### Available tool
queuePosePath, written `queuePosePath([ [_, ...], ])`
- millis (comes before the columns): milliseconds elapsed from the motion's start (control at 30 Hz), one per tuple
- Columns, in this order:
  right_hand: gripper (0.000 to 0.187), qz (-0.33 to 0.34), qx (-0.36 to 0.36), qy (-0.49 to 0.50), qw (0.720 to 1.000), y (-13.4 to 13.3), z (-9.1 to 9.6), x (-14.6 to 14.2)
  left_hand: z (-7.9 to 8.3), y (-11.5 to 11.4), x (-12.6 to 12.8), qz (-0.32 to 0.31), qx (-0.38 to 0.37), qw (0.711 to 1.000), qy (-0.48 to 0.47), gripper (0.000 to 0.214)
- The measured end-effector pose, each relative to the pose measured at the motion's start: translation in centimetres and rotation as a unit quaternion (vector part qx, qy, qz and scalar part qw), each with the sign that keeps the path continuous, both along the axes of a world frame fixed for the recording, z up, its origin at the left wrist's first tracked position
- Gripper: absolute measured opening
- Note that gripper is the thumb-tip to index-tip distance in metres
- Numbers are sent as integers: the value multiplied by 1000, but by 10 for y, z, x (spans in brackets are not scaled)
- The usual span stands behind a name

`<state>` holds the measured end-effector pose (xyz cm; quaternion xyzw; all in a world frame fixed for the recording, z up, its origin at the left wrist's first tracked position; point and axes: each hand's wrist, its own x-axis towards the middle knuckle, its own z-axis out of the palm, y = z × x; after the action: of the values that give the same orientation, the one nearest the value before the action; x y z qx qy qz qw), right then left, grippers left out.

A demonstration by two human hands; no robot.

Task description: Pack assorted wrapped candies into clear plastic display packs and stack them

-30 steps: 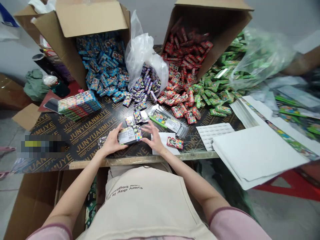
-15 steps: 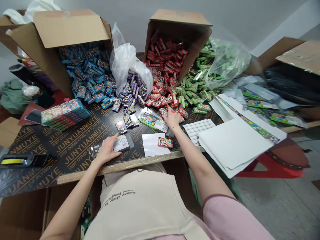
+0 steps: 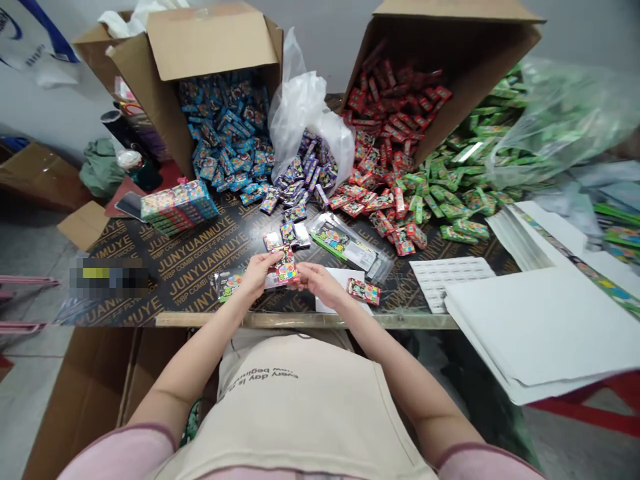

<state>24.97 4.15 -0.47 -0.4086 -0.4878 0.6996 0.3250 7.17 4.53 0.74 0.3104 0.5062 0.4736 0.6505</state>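
Observation:
Both my hands meet above the near edge of the dark plywood table [image 3: 200, 260]. My left hand [image 3: 257, 272] and my right hand [image 3: 320, 283] pinch a small red packet [image 3: 285, 268] between them. Under it lies a clear sleeve with a colourful card [image 3: 231, 283] inside. Another red packet [image 3: 364, 291] rests on a white sheet [image 3: 340, 277] just right of my right hand. Two or three purple packets [image 3: 287, 235] lie just beyond my hands.
Tipped cardboard boxes spill blue packets [image 3: 225, 143] and red packets [image 3: 385, 127]; a white bag spills purple packets [image 3: 307, 170]; green packets [image 3: 450, 180] lie at right. A stack of filled sleeves [image 3: 177, 207], clear sleeves [image 3: 350, 243], a sticker sheet [image 3: 447, 273] and white card sheets [image 3: 540, 327] also lie there.
My right hand came back from the red pile with a red packet. My left hand lifted off the sleeve and both hands now grip the packet together.

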Motion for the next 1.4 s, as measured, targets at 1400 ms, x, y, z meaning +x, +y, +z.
queuePosePath([
  [1400,63,-293,329,-467,767,60,-22,111,-55,-23,-54,-229,287,690,624,96],
])
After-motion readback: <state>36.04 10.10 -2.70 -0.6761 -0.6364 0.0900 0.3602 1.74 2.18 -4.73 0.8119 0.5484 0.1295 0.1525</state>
